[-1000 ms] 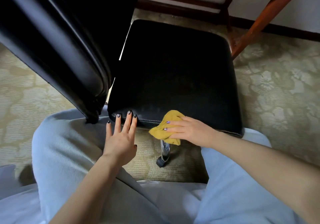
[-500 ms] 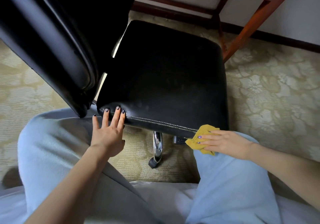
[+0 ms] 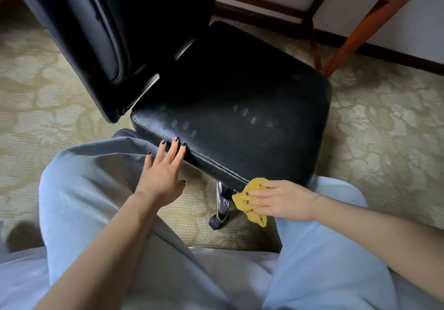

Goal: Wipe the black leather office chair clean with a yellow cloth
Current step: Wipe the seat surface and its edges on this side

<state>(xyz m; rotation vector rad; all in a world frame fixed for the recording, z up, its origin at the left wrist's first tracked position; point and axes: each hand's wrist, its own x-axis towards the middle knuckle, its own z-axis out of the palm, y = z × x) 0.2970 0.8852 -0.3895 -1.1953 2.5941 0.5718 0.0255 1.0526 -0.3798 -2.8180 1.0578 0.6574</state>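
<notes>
The black leather office chair shows its seat (image 3: 240, 108) in the middle and its backrest (image 3: 101, 31) at the upper left. My left hand (image 3: 165, 168) lies flat with straight fingers against the near side edge of the seat, by its left corner. My right hand (image 3: 281, 200) presses a bunched yellow cloth (image 3: 249, 201) against the seat's side edge, below the stitched seam and toward its right end. Part of the cloth hangs down under my fingers.
My knees in light grey trousers (image 3: 91, 189) flank the chair's chrome leg and black caster (image 3: 221, 211). Patterned beige carpet (image 3: 384, 141) surrounds the chair. A wooden table's legs (image 3: 355, 33) stand behind the seat, near a dark baseboard.
My right hand slid the cloth rightward along the seat's side edge, then came slightly back toward the left. The seat has swivelled, and my left hand stayed on its edge.
</notes>
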